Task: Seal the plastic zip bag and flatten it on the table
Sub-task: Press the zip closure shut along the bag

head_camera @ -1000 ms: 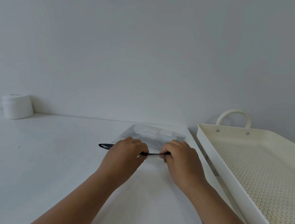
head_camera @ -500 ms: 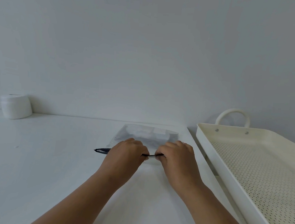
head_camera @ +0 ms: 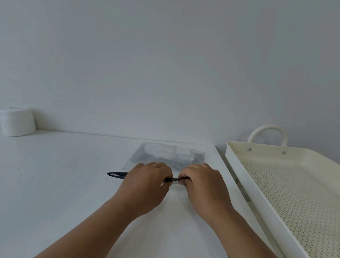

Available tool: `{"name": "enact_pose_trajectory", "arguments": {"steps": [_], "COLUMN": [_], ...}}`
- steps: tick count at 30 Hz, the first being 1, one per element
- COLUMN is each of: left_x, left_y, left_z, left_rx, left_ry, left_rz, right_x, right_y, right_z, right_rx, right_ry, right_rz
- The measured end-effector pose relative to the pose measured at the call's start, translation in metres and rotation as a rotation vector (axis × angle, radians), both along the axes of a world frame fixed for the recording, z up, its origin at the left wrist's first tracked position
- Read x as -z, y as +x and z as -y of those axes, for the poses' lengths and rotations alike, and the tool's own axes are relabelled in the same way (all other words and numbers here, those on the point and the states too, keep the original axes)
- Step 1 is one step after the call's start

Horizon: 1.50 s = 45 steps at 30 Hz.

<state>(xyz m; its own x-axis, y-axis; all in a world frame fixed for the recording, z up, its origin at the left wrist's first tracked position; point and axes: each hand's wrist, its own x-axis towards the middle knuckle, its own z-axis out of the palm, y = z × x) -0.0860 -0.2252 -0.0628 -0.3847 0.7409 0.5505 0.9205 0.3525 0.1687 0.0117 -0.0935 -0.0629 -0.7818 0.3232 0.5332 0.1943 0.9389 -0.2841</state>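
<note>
A white lidded jar (head_camera: 17, 124) stands at the far left of the white table (head_camera: 49, 180), against the wall. Near the table's right edge lies the plastic zip bag (head_camera: 167, 156), its dark zip strip (head_camera: 117, 174) nearest the person. The left hand (head_camera: 147, 180) and right hand (head_camera: 202, 185) are both closed, pinching that strip close together. A cream perforated tray (head_camera: 293, 199) with a loop handle sits at right.

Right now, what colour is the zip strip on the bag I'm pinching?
Dark, near black, seen in the head view: the zip strip sticks out past the left hand.
</note>
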Motion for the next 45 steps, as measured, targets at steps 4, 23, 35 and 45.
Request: {"name": "enact_pose_trajectory", "arguments": {"steps": [4, 23, 35, 45], "left_x": [0.001, 0.001, 0.002, 0.003], "left_y": [-0.002, -0.009, -0.005, -0.003], "left_z": [0.002, 0.005, -0.001, -0.001], "left_rx": [0.013, -0.038, -0.061, -0.062], "left_ry": [0.002, 0.015, 0.001, -0.008], "left_rz": [0.016, 0.073, 0.072, 0.035], "right_x": [0.000, 0.004, 0.005, 0.002], "right_y": [0.000, 0.004, -0.002, -0.001], "right_z": [-0.002, -0.010, -0.001, -0.003], "right_rx": [0.001, 0.073, 0.051, 0.003], "right_ry": [-0.050, -0.039, 0.050, 0.062], "right_rz": [0.009, -0.037, -0.045, 0.009]}}
